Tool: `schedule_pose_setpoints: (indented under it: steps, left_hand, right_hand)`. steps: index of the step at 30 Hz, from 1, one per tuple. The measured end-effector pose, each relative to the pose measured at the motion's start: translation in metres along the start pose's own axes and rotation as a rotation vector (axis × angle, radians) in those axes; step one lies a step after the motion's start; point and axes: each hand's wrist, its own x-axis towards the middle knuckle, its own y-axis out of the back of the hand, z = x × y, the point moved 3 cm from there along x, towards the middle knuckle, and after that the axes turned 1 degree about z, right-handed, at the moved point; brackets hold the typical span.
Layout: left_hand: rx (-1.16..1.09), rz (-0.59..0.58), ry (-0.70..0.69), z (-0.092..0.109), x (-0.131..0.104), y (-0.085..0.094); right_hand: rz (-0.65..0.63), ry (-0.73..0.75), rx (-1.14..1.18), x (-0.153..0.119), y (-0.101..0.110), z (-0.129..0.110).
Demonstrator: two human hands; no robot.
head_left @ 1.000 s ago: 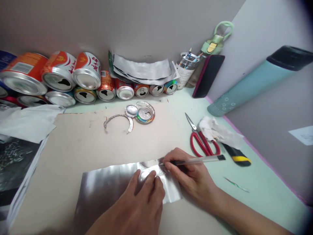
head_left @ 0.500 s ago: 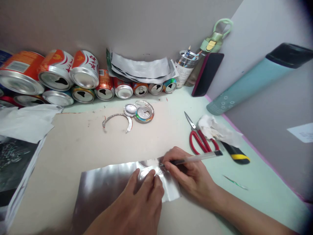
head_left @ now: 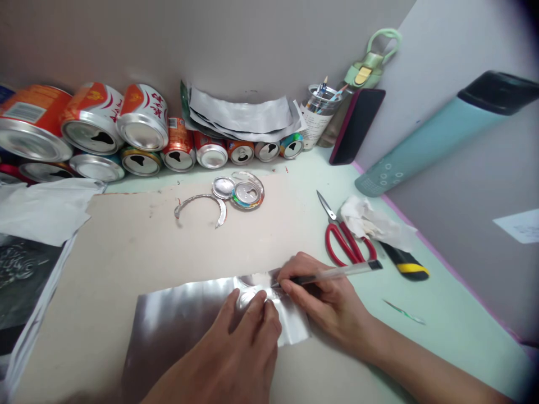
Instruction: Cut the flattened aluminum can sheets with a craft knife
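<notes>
At seven o'clock in the view, a shiny metal sheet [head_left: 177, 320] lies beneath the left hand [head_left: 236, 348], whose fingers rest on it slightly apart. The right hand [head_left: 332, 308] has its fingers clamped on a pen [head_left: 330, 274] (tip toward the sheet's two o'clock). Red-handled scissors [head_left: 351, 242] lie at one o'clock from that hand.

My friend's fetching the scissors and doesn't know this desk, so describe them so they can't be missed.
Find the big, black-lidded teal bottle on the right. Nearer the viewer lies a crumpled white tissue, with the scissors just to its left. Their red looped handles set them apart from the black-and-yellow handle nearby.
</notes>
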Motion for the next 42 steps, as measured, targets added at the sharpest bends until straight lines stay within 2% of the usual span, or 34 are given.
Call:
schedule_pose_setpoints:
  steps: [9,42]
  left_hand:
    - [-0.006,-0.024,-0.016,-0.0009,-0.0004,0.0002]
    - [-0.019,-0.003,-0.025,-0.0003,-0.0033,-0.0007]
  right_hand:
    - [-0.033,0.001,0.003,-0.0012,0.0003,0.0011]
    - [-0.052,0.047,0.005,-0.0022,0.0009,0.0003]
